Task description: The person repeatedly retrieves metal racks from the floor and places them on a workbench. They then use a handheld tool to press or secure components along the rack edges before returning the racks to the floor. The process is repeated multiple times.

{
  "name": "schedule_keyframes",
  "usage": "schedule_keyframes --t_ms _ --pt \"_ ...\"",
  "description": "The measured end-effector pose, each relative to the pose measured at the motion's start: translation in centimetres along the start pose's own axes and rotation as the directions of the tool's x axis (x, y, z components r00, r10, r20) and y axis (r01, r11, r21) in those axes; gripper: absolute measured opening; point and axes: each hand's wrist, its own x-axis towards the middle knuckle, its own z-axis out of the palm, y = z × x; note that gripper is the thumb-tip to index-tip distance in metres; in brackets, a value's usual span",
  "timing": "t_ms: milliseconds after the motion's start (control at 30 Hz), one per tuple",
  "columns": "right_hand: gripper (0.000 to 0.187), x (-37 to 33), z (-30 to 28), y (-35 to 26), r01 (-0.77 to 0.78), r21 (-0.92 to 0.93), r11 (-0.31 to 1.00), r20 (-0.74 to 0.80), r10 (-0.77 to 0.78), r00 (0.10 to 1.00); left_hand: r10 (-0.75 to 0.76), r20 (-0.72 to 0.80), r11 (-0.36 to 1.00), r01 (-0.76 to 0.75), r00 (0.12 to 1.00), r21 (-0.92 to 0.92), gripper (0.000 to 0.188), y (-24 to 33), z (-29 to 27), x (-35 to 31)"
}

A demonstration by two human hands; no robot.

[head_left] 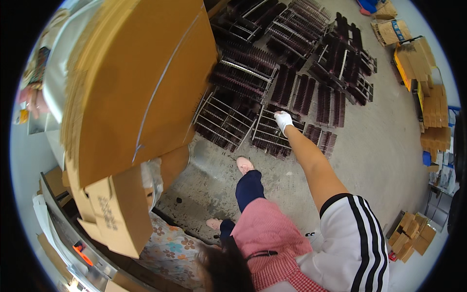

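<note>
My right hand (pixel 283 121), in a white glove with the fingertips bare, reaches out at the end of my stretched arm. Its fingers are curled at the top edge of a metal rack (pixel 272 130) filled with rows of dark, comb-like pieces. Close to it on the left stands a similar rack (pixel 226 121), and just beyond are rows of the same dark pieces (pixel 302 95). What exactly the fingertips grip is too small to make out fully. My left hand is out of sight.
More dark racks (pixel 340 58) crowd the floor ahead. A tall stack of brown cardboard (pixel 146 87) fills the left, with a smaller carton (pixel 119 214) below it. Stacked cartons (pixel 433 107) line the right wall. At far left another person's hand (pixel 36 102) shows.
</note>
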Motion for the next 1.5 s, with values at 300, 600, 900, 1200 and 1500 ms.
schedule_keyframes --t_ms 300,600,900,1200,1500 --pt "0.043 22.6 7.0 1.2 0.064 -0.173 0.983 -0.061 -0.075 0.995 -0.35 0.135 0.9 0.373 0.927 -0.227 0.047 3.9 12.4 9.8" --pt "0.036 28.0 8.5 -0.4 0.151 -0.478 0.865 0.025 -0.159 0.987 -0.46 0.18 0.814 0.494 0.869 -0.305 0.043 4.5 15.2 12.2" --pt "0.027 16.6 1.8 -11.1 0.096 0.0 0.995 0.135 -0.095 0.986 -0.374 0.172 0.787 0.41 0.911 -0.461 0.041 4.6 12.7 6.9" --pt "0.033 -3.9 -13.7 -5.0 0.129 -0.069 0.989 -0.044 -0.133 0.99 -0.22 0.087 0.608 0.206 0.972 -0.767 0.036 3.3 10.2 -1.1" --pt "0.027 -30.2 -21.6 -8.7 0.306 0.228 0.924 0.551 -0.382 0.742 0.651 -0.031 0.753 -0.64 0.758 0.155 0.053 18.5 3.3 -1.2"
